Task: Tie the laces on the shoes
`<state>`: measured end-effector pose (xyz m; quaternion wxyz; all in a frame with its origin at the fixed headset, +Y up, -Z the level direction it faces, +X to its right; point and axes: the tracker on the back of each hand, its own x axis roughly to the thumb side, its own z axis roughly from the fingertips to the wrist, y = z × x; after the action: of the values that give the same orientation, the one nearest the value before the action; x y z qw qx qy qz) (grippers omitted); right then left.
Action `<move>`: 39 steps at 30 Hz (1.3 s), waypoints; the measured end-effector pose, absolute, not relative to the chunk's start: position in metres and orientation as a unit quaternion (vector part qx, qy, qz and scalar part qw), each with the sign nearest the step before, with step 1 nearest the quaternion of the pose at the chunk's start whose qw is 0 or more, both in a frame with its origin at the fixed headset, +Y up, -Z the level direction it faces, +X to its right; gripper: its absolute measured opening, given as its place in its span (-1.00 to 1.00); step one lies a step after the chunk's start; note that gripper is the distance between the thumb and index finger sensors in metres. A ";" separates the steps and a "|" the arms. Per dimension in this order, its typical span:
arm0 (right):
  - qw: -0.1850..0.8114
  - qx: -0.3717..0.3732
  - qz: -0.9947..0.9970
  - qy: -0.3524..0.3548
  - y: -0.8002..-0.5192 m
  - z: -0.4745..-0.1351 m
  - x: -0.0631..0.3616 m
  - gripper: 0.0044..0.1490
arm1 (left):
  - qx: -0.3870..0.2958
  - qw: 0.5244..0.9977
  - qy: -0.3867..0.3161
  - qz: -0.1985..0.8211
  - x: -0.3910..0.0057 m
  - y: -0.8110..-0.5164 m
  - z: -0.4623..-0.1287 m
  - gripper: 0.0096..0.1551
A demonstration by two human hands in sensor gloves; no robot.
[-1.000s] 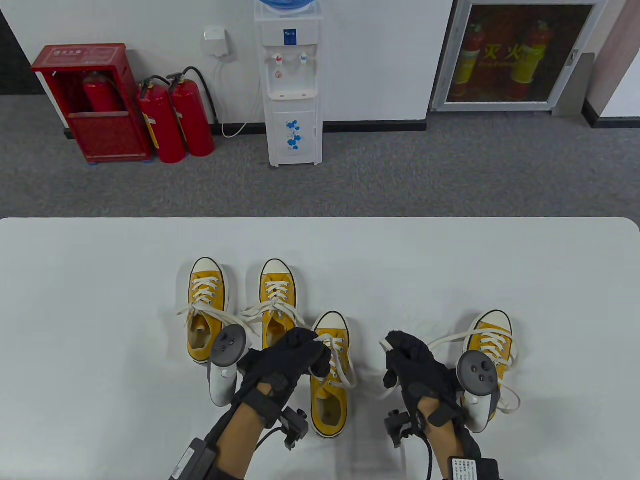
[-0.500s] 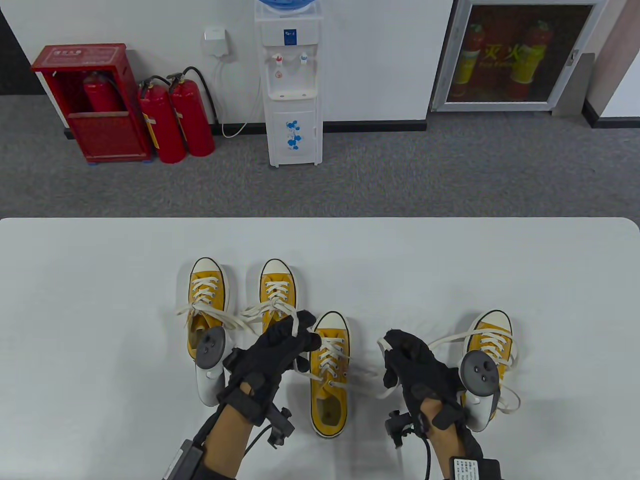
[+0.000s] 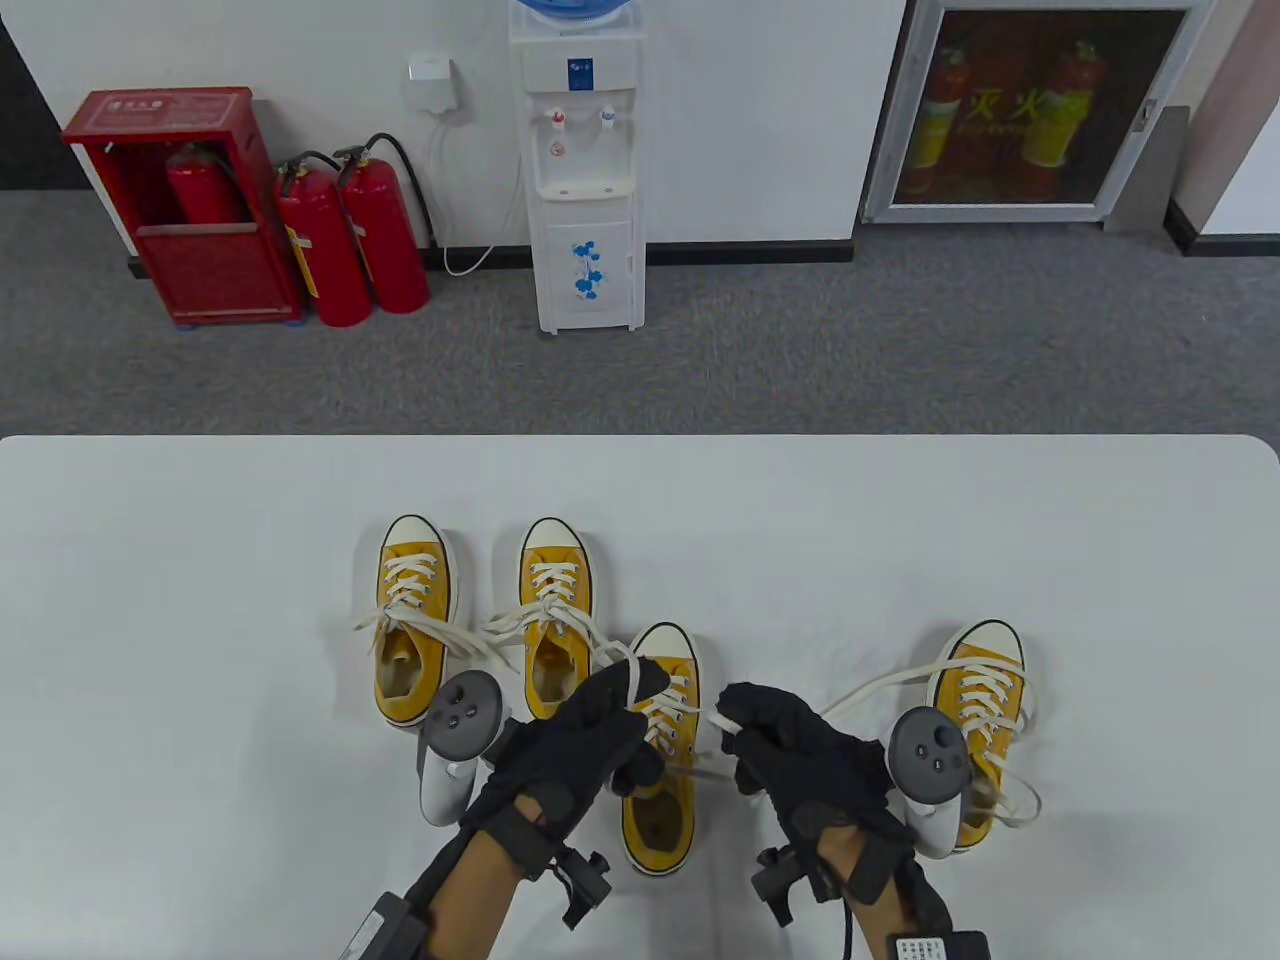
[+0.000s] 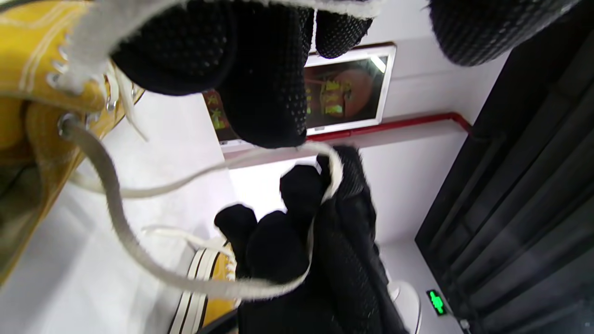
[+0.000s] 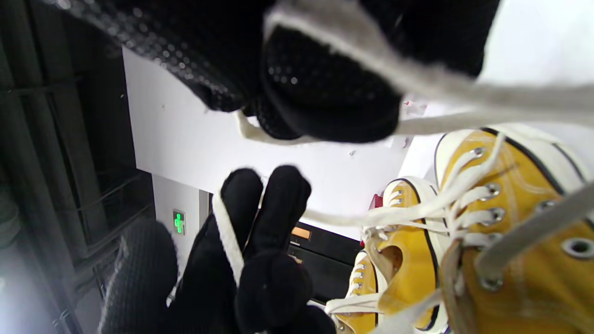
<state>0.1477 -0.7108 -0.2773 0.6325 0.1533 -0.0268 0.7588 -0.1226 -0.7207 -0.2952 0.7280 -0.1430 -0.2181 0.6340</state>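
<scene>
A: Laces (image 3: pixel 668 715) of the third yellow sneaker (image 3: pixel 659 760), the one nearest the table's (image 3: pixel 200 560) front edge, between the two hands. Both ends are off the shoe. State of your grip?

B: Your left hand (image 3: pixel 590 735) sits over the eyelet rows with its fingers curled round one lace end; the left wrist view shows the cord running under the fingertips (image 4: pixel 260 93). Your right hand (image 3: pixel 805 760), just right of the shoe, pinches the other end; the right wrist view shows it crossing the curled fingers (image 5: pixel 325 97).

A: Step in hand?

B: Judged: the first crossing of the knot. Neither end is looped yet.

A: How to do it well?

B: Keep even tension on both ends so the top eyelets stay snug. Cross them low, close to the tongue. The lace is flat woven cotton; keep it untwisted or the knot will sit lumpy.

A: Hazards?

B: The loose lace of the far-right sneaker (image 3: pixel 985 720) trails near your right wrist. Don't catch it.
</scene>
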 end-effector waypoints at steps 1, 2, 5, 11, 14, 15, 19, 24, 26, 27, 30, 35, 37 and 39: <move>0.630 0.157 0.760 -0.027 -0.710 -0.276 0.146 -0.42 | -0.148 0.730 -0.220 0.630 -0.120 -0.722 -0.294 -0.07; 0.627 0.162 0.762 -0.028 -0.709 -0.275 0.144 -0.43 | -0.152 0.732 -0.223 0.626 -0.117 -0.723 -0.294 -0.05; 0.617 0.177 0.766 -0.033 -0.706 -0.272 0.139 -0.44 | -0.177 0.721 -0.229 0.629 -0.109 -0.730 -0.293 -0.04; 0.599 0.198 0.775 -0.039 -0.702 -0.267 0.131 -0.44 | -0.236 0.682 -0.244 0.648 -0.097 -0.738 -0.291 -0.01; 0.595 0.204 0.776 -0.047 -0.700 -0.266 0.129 -0.44 | -0.249 0.670 -0.236 0.659 -0.096 -0.740 -0.290 0.01; 0.595 0.205 0.776 -0.047 -0.700 -0.266 0.129 -0.44 | -0.247 0.675 -0.232 0.655 -0.096 -0.740 -0.289 0.01; 0.599 0.206 0.772 -0.050 -0.700 -0.266 0.130 -0.44 | -0.226 0.708 -0.225 0.630 -0.098 -0.737 -0.289 -0.03; 0.612 0.205 0.762 -0.055 -0.698 -0.266 0.135 -0.43 | -0.155 0.782 -0.227 0.559 -0.105 -0.722 -0.287 -0.10; 0.616 0.203 0.759 -0.058 -0.698 -0.266 0.136 -0.42 | -0.127 0.806 -0.230 0.531 -0.108 -0.716 -0.286 -0.13; 0.618 0.203 0.757 -0.058 -0.698 -0.266 0.136 -0.42 | -0.116 0.814 -0.230 0.521 -0.109 -0.713 -0.285 -0.16; 0.620 0.200 0.756 -0.060 -0.699 -0.267 0.138 -0.42 | -0.078 0.841 -0.228 0.484 -0.114 -0.706 -0.284 -0.20; 0.623 0.203 0.752 -0.061 -0.699 -0.267 0.137 -0.42 | -0.028 0.900 -0.241 0.362 -0.114 -0.698 -0.280 -0.24; 0.624 0.203 0.752 -0.063 -0.699 -0.267 0.138 -0.42 | -0.006 0.917 -0.243 0.316 -0.112 -0.697 -0.279 -0.26; 0.629 0.202 0.748 -0.063 -0.699 -0.267 0.138 -0.43 | 0.011 0.928 -0.248 0.277 -0.109 -0.695 -0.276 -0.31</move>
<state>0.1382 -0.6993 -0.2674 0.6285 0.2020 -0.0630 0.7485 -0.1091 -0.6948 -0.2764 0.9282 0.0112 -0.2478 0.2773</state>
